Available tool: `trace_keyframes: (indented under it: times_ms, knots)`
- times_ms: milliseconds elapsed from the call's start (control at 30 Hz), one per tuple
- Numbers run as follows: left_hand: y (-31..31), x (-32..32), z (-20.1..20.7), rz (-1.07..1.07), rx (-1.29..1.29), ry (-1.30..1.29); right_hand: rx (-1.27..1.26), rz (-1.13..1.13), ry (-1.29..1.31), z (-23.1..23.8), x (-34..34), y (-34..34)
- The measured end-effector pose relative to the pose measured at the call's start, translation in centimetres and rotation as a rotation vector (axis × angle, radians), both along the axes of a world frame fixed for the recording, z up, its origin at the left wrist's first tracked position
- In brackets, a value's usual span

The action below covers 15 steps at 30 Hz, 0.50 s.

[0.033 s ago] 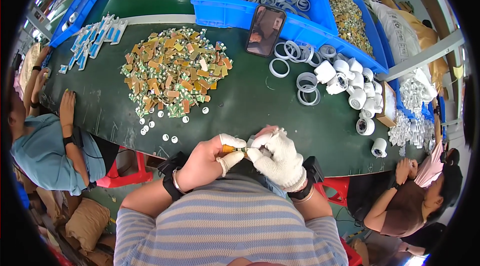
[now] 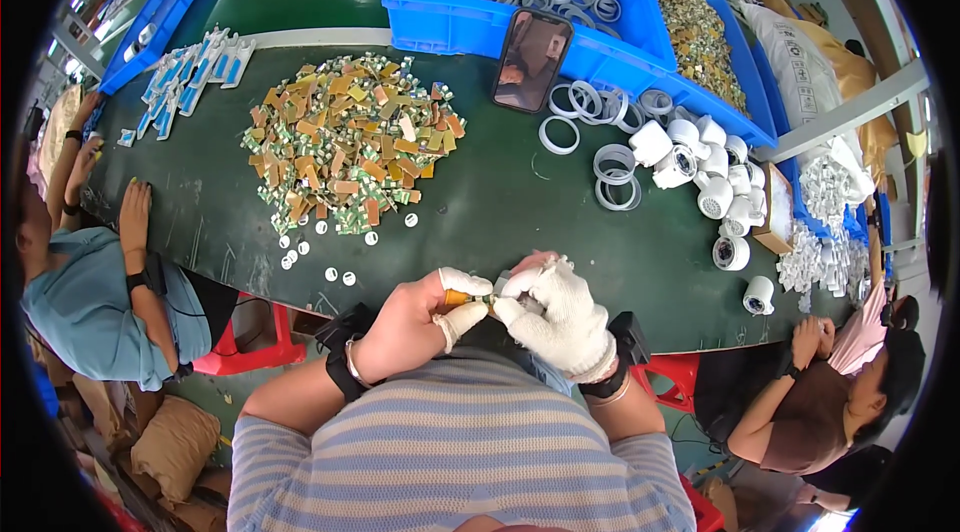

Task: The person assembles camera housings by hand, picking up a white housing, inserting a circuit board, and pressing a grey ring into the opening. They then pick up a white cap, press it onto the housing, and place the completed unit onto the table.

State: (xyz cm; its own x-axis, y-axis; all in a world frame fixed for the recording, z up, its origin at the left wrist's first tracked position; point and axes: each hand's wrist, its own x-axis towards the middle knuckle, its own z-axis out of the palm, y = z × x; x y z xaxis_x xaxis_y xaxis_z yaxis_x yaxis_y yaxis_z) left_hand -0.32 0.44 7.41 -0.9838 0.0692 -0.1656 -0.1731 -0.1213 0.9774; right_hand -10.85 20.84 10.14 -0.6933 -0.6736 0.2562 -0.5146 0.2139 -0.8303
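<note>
Close to my body, at the table's near edge, both hands meet. My left hand (image 2: 405, 324), with white covers on thumb and index finger, pinches a small circuit board (image 2: 457, 299) with an orange-yellow face. My right hand (image 2: 556, 315), in a white knit glove, is closed against the board's right end. A small pale piece (image 2: 500, 286) shows at its fingertips; its kind is mostly hidden by the glove. Ahead and to the left lies a big heap of similar circuit boards (image 2: 350, 137), with several small white discs (image 2: 331, 275) along its near side.
A phone (image 2: 531, 62) leans on a blue bin (image 2: 430, 27) of grey rings. Loose rings (image 2: 558, 136) and white cylindrical housings (image 2: 730, 253) lie right. Blue-and-white strips (image 2: 185, 82) lie far left. Co-workers sit on both sides, one in a teal shirt (image 2: 95, 302), one in brown (image 2: 785, 397).
</note>
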Motion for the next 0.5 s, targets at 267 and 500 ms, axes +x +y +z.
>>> trace_keyframes:
  times_ms: [267,500]
  knots:
    - [-0.5,0.0,0.6,-0.056,-0.175,0.139,0.122,0.269,-0.225,2.0,-2.9,0.4]
    - [-0.3,0.5,0.5,-0.058,-0.174,0.041,0.136,0.348,-0.237,0.7,-3.0,0.3]
